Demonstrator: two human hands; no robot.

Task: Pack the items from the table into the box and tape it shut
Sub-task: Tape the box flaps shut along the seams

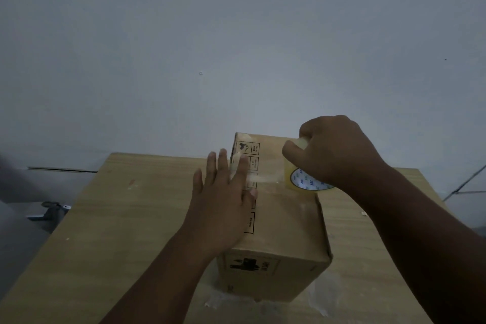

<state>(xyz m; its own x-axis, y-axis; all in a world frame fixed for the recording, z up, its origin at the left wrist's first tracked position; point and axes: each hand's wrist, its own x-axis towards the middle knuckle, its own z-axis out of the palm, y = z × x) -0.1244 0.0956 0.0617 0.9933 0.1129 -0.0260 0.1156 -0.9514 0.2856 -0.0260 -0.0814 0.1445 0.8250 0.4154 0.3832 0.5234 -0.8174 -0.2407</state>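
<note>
So the cardboard box (286,223) sits closed on your wooden worktop (118,218), roughly in the middle and a bit toward the far edge, with one corner pointing back at the plain grey wall (236,34). Your left hand (223,200) lies flat on the left side of the box top, fingers (223,163) straight and spread, not gripping anything, just pressing down where the printed handling symbols run along that edge. Your right hand (336,150) is on the far right part of the top, with its fingers curled round the tape roll (302,179), so that one's grasping the roll for sure. The roll is clear tape on a white core with blue lettering, and it stands on edge touching the box top. A strip of tape (263,178) runs from the roll leftward across the top and disappears under your left fingers, so it looks stuck down between your two hands. The near side of the box has a dark printed mark on it that's too blurry to read. Around the foot of the box, on the worktop near you, there are some pale scraps of tape (319,302) or film. Off the left edge of the worktop, lower down, there's a small metal thing (52,209) I can't make out, and a thin cable (465,184) runs along the wall on the right.
</note>
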